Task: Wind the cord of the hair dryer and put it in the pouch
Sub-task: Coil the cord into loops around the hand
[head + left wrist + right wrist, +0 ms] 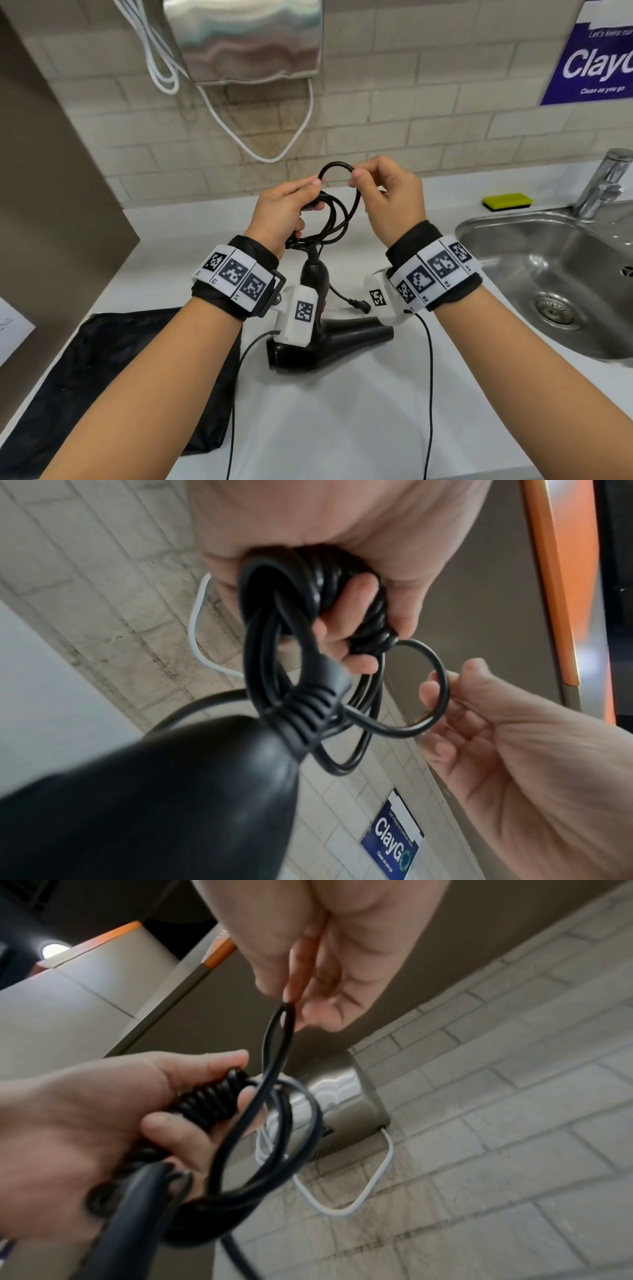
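The black hair dryer (pixel 329 342) is on or just above the white counter (pixel 342 411), handle pointing up toward my left hand (pixel 284 212). That hand grips several coils of the black cord (pixel 332 216); in the left wrist view the bundle (pixel 342 593) sits in the curled fingers. My right hand (pixel 387 195) pinches one raised loop of cord (pixel 337 168) between thumb and forefinger, close beside the left hand. In the right wrist view the right hand (pixel 318 988) holds the loop (pixel 281 1031) above the left hand (pixel 103 1123). A plug end (pixel 359 304) lies near the handle. The black pouch (pixel 102 377) lies flat at front left.
A steel sink (pixel 513 240) with a faucet (pixel 603 185) is at the right, a yellow sponge (pixel 507 201) behind it. A metal hand dryer (pixel 246 37) with a hanging white cable (pixel 274 154) is on the brick wall. A brown partition (pixel 51 171) stands left.
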Motion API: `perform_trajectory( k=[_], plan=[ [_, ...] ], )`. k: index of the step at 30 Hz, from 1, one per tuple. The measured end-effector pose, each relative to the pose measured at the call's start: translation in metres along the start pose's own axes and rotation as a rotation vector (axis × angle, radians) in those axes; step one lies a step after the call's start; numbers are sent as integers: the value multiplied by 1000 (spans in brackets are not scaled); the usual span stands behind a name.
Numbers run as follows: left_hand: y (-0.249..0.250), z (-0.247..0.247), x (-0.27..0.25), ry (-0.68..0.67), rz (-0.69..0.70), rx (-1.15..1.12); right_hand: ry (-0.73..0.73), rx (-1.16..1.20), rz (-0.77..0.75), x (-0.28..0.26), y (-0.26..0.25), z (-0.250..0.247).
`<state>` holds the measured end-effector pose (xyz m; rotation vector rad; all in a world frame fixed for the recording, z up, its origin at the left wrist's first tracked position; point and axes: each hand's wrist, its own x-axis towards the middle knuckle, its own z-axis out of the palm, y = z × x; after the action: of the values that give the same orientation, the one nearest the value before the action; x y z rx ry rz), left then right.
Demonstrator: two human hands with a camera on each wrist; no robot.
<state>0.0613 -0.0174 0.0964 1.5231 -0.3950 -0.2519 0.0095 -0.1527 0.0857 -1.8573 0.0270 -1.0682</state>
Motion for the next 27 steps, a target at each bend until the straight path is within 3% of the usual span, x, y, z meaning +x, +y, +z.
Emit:
perform_trajectory(
  k=[4,8,16,21,25,27],
  plan=[
    [0,0,0,-17,-42,-46,-126,86,89,-7,5,6],
    [-1,-5,-2,-88,-61,-67,-242,17,60,-22,7,14],
    [7,2,-11,-37,-37,28,-291,-175,-9,-22,0,19],
    [9,3,-9,-55,-25,21,-199,-321,43,-16,8,6],
    [8,1,-8,-134,-28,45,-539,-267,128,-14,24,3],
    [8,1,-8,-158,-20,70,-642,-199,193,-16,26,5]
  ],
)
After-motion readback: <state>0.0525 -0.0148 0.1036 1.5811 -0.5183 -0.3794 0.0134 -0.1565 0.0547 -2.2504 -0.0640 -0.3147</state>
